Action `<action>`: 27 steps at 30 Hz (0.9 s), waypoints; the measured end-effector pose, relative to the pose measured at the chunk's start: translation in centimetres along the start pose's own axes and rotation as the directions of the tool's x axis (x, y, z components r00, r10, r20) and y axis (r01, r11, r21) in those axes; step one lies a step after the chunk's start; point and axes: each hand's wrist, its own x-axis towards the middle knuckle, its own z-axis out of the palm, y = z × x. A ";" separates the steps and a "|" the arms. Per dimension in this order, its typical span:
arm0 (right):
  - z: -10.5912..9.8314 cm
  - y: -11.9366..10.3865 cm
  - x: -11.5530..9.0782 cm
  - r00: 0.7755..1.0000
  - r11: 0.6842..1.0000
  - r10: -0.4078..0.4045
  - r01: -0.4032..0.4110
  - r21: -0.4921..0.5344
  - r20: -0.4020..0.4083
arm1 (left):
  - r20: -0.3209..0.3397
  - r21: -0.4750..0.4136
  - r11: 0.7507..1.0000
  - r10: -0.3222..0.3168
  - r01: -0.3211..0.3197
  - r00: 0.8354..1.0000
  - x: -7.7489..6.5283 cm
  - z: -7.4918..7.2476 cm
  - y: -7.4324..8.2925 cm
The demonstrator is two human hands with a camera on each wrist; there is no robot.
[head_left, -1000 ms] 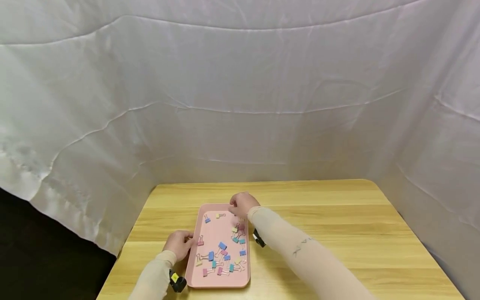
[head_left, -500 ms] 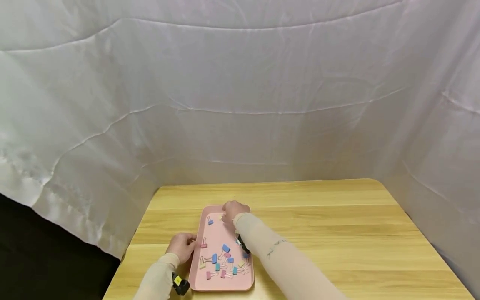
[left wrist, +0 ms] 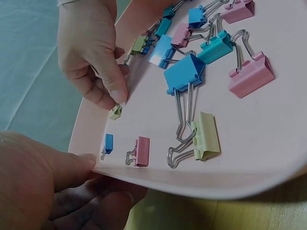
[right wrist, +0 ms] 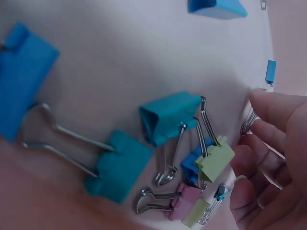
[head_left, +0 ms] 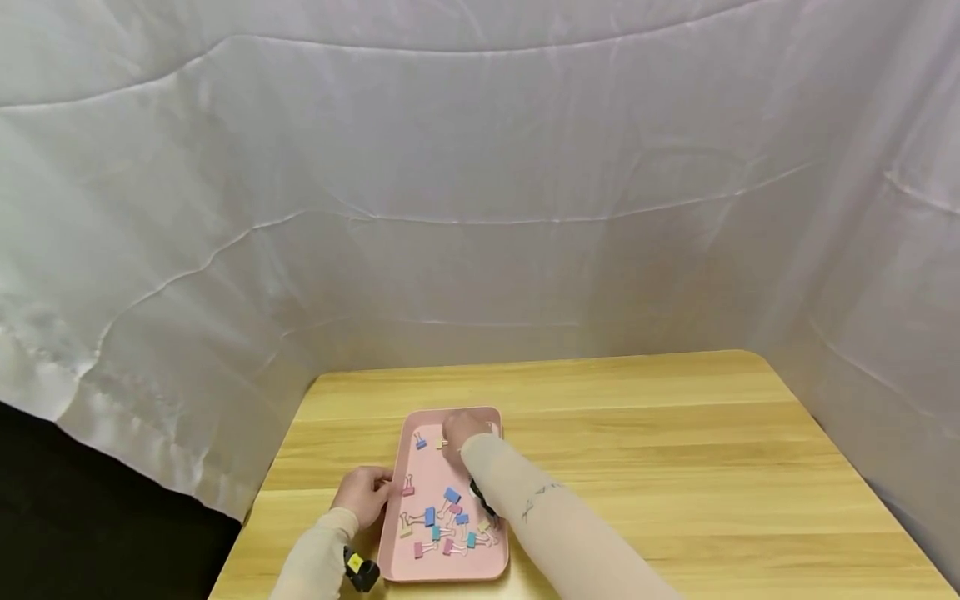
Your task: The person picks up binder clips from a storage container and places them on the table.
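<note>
A pink tray (head_left: 387,546) holds several binder clips in blue, teal, pink and yellow. My left hand (head_left: 363,493) grips the tray's left rim, thumb on top and fingers underneath, as the left wrist view shows. Over the tray's far end, my right hand (head_left: 461,432) pinches a small yellow binder clip (left wrist: 115,112) by its wire handles (right wrist: 248,120). A small blue clip (left wrist: 108,143) and a pink clip (left wrist: 142,151) lie close by along the left wall. My right forearm hides part of the tray's right side from the head camera.
The tray stands on a wooden table (head_left: 675,467), left of its middle. Larger clips, among them a blue one (left wrist: 184,73) and a teal one (left wrist: 215,47), lie loosely crowded at the near end. Pale curtains (head_left: 525,275) hang behind and at the sides.
My right hand has moved from the tray's far right corner leftward and down to the yellow binder clip, which has shifted slightly. The left hand keeps its grip on the rim.
</note>
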 end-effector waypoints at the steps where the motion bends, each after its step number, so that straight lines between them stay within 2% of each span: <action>1: 0.1 -0.1 0.0 1.000 1.000 -0.003 0.003 0.000 -0.004 | -0.002 0.005 1.000 -0.001 0.001 1.000 0.0 -0.1 0.0; 7: 0.3 -1.3 -0.5 1.000 0.997 0.017 -0.017 0.071 -0.008 | 0.005 0.013 1.000 -0.017 0.017 1.000 -0.1 -0.5 -0.2; 13: 0.0 -1.9 -1.0 1.000 1.000 0.005 -0.005 0.016 0.004 | 0.000 0.009 1.000 -0.002 0.002 1.000 -0.1 -0.3 -0.2; 17: -0.3 -1.7 -0.9 1.000 0.999 -0.019 0.019 0.048 0.014 | -0.002 0.009 1.000 0.000 0.000 1.000 -0.2 -0.2 -0.2; 19: -0.7 -1.2 -0.7 0.999 0.994 -0.053 0.052 0.097 0.007 | -0.006 0.011 1.000 0.000 0.000 1.000 -0.2 -0.2 -0.3; 22: -2.1 0.0 -0.4 0.993 0.987 -0.111 0.113 0.112 -0.028 | -0.014 0.012 1.000 0.009 -0.009 1.000 -0.1 -0.2 -0.3; 27: -5.3 4.1 -0.1 0.983 0.975 -0.158 0.170 0.139 -0.098 | -0.016 0.006 1.000 0.022 -0.022 1.000 0.2 0.1 -0.3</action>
